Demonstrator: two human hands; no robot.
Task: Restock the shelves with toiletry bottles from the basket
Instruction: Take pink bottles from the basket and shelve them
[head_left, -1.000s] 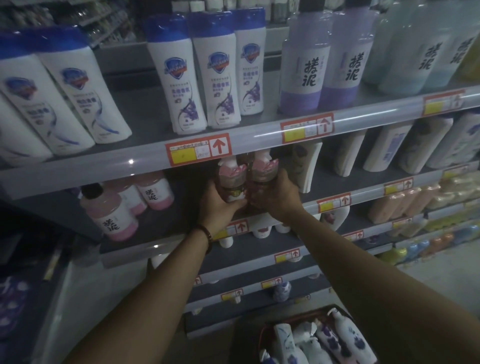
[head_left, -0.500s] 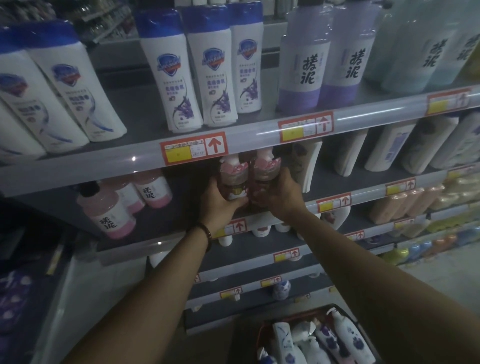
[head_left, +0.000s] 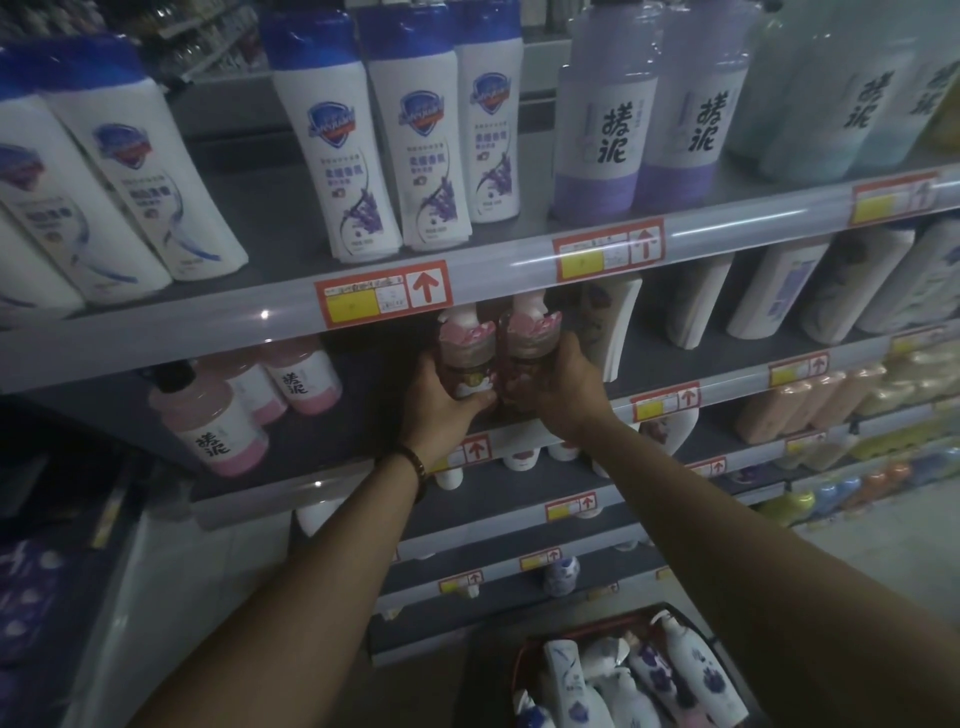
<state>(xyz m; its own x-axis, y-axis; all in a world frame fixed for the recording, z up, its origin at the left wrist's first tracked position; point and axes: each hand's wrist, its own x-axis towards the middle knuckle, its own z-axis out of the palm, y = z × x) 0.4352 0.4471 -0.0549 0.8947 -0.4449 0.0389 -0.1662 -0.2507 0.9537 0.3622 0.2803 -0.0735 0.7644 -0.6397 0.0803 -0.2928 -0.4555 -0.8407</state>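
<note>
Left hand (head_left: 439, 402) grasps the left bottle (head_left: 464, 349) and right hand (head_left: 563, 387) grasps the right bottle (head_left: 531, 338). Both are pink-topped, upright and touching, mid frame at the second shelf (head_left: 358, 415). Bases are hidden, so cannot tell if they are set down. The two-hand grip likely seats the pair squarely together. Upper rail (head_left: 493, 270) sits close over the pump tops, so clearance is tight. White bottle (head_left: 615, 332) is just right, pink bottles (head_left: 223, 415) well left. Basket (head_left: 522, 660), lower right, holds more stock.

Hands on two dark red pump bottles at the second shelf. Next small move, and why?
Probably slide both deeper and let go: left hand and right hand grip the dark red plastic pump bottles at the grey shelf front edge.
</note>
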